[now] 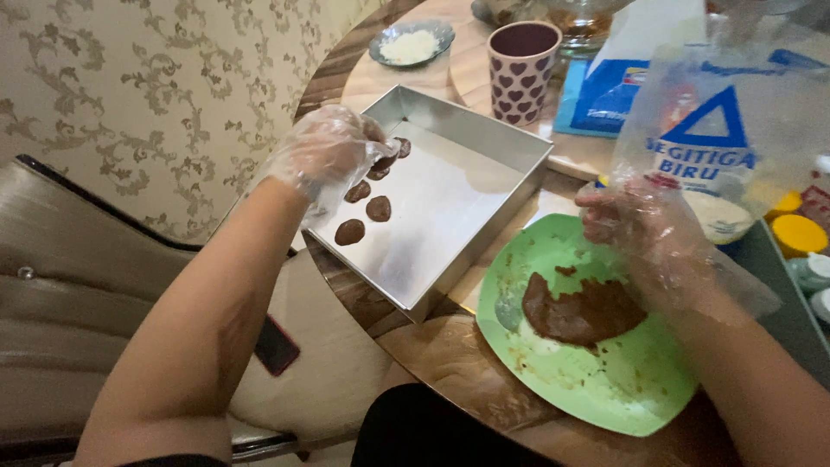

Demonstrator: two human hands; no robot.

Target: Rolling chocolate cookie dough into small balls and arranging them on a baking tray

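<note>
My left hand (pixel 328 156), in a clear plastic glove, reaches over the near left corner of a square metal baking tray (pixel 484 138) and touches a small brown dough piece (pixel 386 161). Several flat brown dough pieces (pixel 378 208) lie in a row along the tray's left side. My right hand (pixel 635 229), also gloved, hovers over a green plate (pixel 605 380) that holds a flattened lump of brown dough (pixel 581 311). Its fingers are curled, and I cannot see whether they hold dough.
A mug with a heart pattern (pixel 521 73) and a small dish of white powder (pixel 411 43) stand behind the tray. A clear flour bag (pixel 718 138) and yellow-lidded jars (pixel 797 233) sit at right. The round wooden table (pixel 450 363) ends near me; a padded seat (pixel 78 294) is at left.
</note>
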